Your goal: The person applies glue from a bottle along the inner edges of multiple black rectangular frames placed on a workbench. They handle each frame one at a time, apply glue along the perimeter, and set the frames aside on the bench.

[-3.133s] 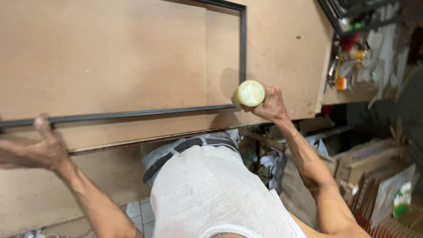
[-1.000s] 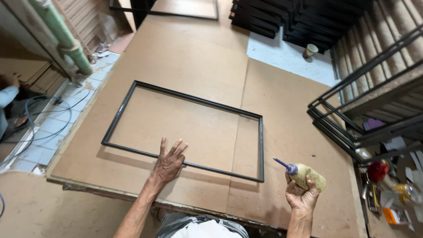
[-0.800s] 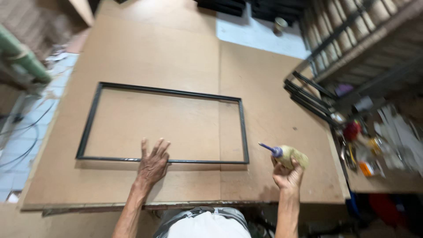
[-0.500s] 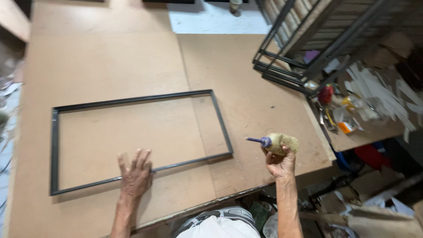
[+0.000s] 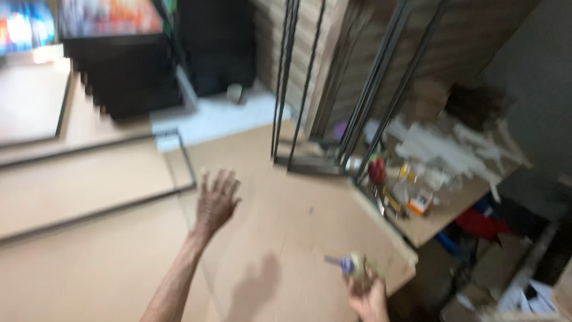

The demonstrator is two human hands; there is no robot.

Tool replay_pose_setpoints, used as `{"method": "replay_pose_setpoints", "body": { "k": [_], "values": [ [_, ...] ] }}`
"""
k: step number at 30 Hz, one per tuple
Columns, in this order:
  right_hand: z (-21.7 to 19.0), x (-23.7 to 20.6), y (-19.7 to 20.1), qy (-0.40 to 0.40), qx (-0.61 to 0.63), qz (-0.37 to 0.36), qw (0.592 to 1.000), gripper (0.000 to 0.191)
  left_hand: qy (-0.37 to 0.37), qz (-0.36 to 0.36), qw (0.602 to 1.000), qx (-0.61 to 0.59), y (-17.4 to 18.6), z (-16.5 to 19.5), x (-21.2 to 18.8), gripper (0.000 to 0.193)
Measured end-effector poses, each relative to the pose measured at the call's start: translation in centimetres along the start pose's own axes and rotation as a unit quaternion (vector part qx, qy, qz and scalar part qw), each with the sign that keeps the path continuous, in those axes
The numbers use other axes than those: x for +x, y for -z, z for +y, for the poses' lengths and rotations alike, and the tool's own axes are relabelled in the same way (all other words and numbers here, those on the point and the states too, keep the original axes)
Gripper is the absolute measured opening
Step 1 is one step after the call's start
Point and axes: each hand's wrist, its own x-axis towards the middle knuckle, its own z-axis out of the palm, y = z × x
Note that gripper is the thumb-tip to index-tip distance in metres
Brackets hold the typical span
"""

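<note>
My right hand [image 5: 368, 298] is closed around a small bottle [image 5: 351, 264] with a purple nozzle pointing left, held low over the board [image 5: 274, 238] close to its right edge. My left hand [image 5: 217, 200] hangs open, fingers spread, above bare board, holding nothing. Just left of that hand runs a corner of the thin black frame [image 5: 179, 156]. Beyond the bottle, upright metal frames [image 5: 357, 89] and a cluttered side table [image 5: 429, 197] crowd the far right; the picture is blurred.

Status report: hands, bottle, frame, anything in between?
Left hand open, fingers spread above the board. Right hand grips the purple-nozzled bottle. Black frame lies left. Nothing between; view blurred.
</note>
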Motion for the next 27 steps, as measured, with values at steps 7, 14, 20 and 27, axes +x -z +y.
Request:
{"method": "replay_pose_setpoints", "body": {
  "k": [7, 14, 20, 27],
  "values": [
    [-6.5, 3.1, 3.0, 0.018, 0.041, 0.033, 0.998, 0.042, -0.244, 0.024, 0.951, 0.189, -1.1, 6.8, 22.7, 0.053],
    [-11.8, 5.0, 0.7, 0.046, 0.042, 0.07, 0.996, 0.042, -0.341, -0.158, 0.819, 0.434, -0.6, 9.1, 33.7, 0.014],
    [-9.7, 3.6, 4.8, 0.067, 0.027, 0.06, 0.996, 0.043, -0.492, -0.06, 0.8, 0.337, 1.3, 7.9, 29.9, 0.014],
    [-8.9, 1.8, 5.7, 0.083, -0.028, -0.002, 0.996, 0.043, -0.508, -0.056, 0.805, 0.303, 10.6, 2.6, 7.5, 0.023]
  ]
}}
